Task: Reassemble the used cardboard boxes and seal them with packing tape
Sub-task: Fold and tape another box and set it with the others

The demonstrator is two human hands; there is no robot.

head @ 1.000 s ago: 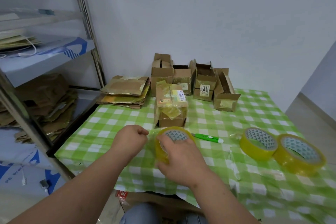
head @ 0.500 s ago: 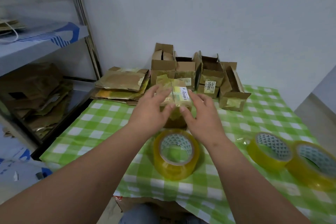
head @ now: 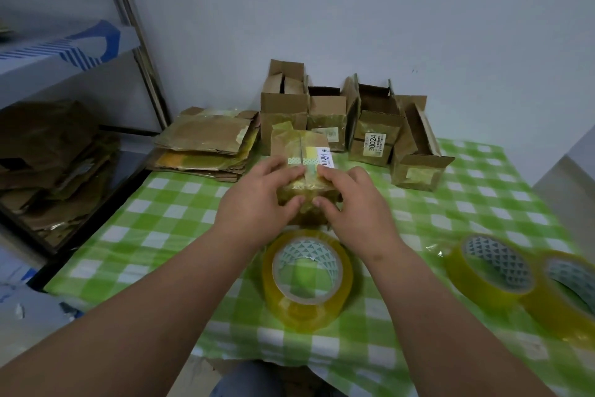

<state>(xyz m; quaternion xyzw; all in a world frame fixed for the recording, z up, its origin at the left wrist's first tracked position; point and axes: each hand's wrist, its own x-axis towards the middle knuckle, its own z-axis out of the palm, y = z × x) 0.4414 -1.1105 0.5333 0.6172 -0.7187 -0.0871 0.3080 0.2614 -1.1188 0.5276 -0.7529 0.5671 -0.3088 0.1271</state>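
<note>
Now both hands grip one small cardboard box (head: pixel 301 152) from either side: the left hand (head: pixel 254 203) and right hand (head: pixel 357 206) curl fingers (head: pixel 273 168) over its taped top, thumbs meeting on its near face. Just nearer than the fingers, a tape roll (head: pixel 307 280) lies on the bench (head: pixel 161 235); beyond them stand open boxes (head: pixel 375 126).
</note>
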